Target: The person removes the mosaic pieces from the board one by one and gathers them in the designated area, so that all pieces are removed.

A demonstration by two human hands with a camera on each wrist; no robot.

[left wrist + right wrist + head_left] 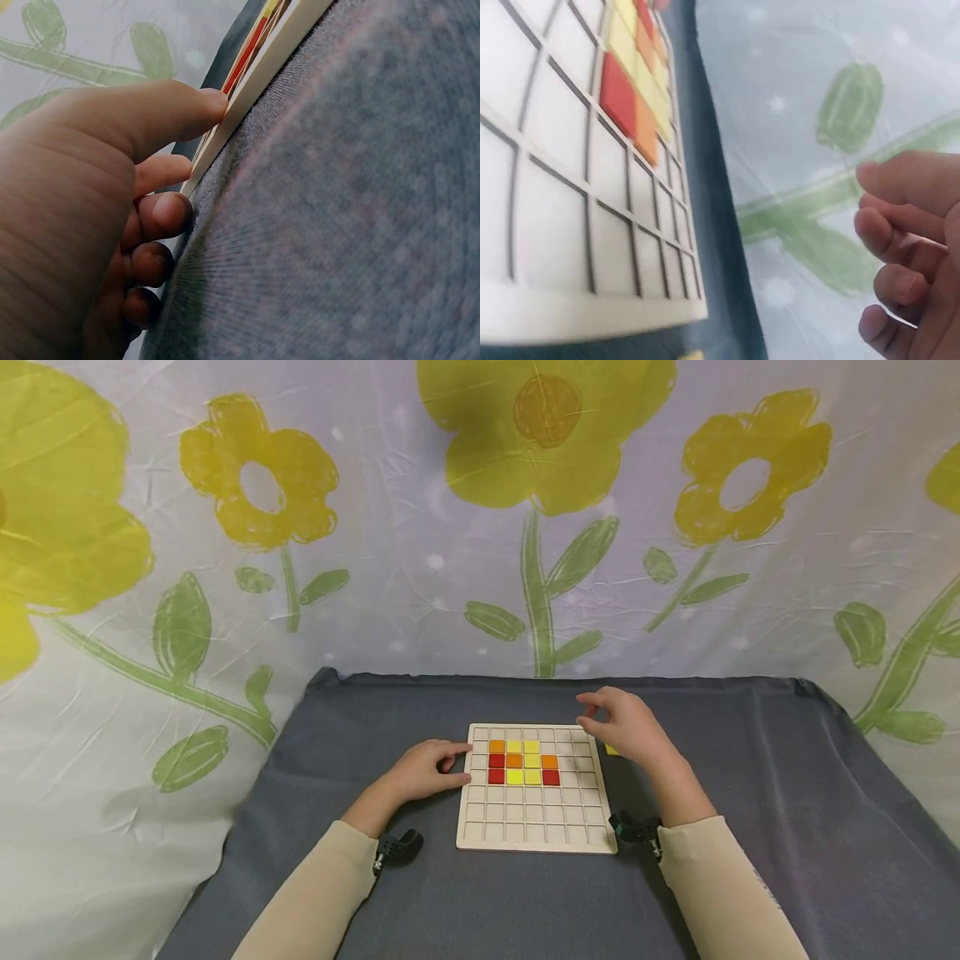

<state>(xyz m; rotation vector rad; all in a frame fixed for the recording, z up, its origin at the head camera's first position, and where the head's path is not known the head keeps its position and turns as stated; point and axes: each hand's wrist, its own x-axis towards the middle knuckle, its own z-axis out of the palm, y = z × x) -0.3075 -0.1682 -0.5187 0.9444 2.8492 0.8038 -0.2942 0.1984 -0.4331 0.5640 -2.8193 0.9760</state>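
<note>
A square pale wooden grid board [536, 838] lies on the dark cloth. Several red, orange and yellow square tiles [532, 762] fill three rows in its upper middle. My left hand [422, 770] touches the board's left edge with thumb and index fingertip; the left wrist view shows the thumb [180, 112] against the rim and the other fingers bent below. Over the board's upper right corner is my right hand [626, 727], thumb and index apart with nothing between them. Its fingers [896, 285] are loosely bent. A yellow tile [612, 750] lies beside the right edge, partly hidden by that hand.
The dark grey cloth [525, 910] covers the table under the board. Behind it and at the sides hangs a pale curtain [405, 610] with yellow flowers. A black wrist device [636, 828] on the right arm overlaps the board's lower right corner in the head view.
</note>
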